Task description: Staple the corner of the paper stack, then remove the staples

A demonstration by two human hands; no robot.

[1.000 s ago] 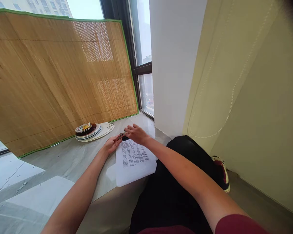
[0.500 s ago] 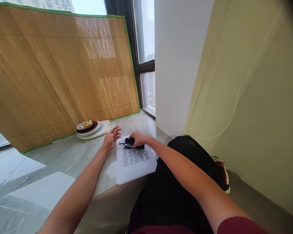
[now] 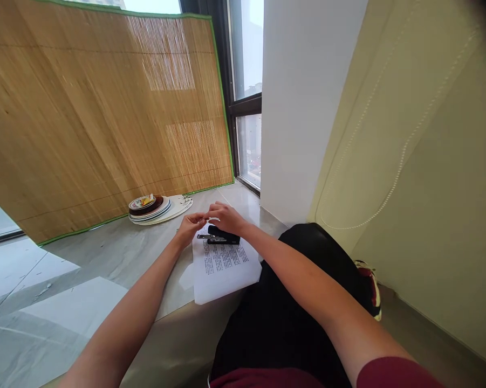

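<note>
A black stapler (image 3: 223, 236) with its top swung up lies across a printed sheet of paper (image 3: 226, 280). Just beyond it, my left hand (image 3: 191, 225) and my right hand (image 3: 225, 216) meet at the fingertips. Both sets of fingers are pinched together. Whatever is between them is too small to make out. The stapler's metal part points left, and my right wrist passes close over its black end. The paper lies on the grey marble-like ledge, its near edge reaching the ledge's front.
A stack of plates (image 3: 149, 209) stands on the ledge (image 3: 117, 258) at the back left, before a bamboo mat (image 3: 105, 118). A window (image 3: 248, 140) and a white wall (image 3: 303, 108) rise behind. A bead chain (image 3: 392, 188) hangs at right. My knee (image 3: 307, 253) is beside the ledge.
My right hand has let go of the stapler and moved up and left to my left hand. My left fingers, spread before, are now closed. The stapler stays on the paper.
</note>
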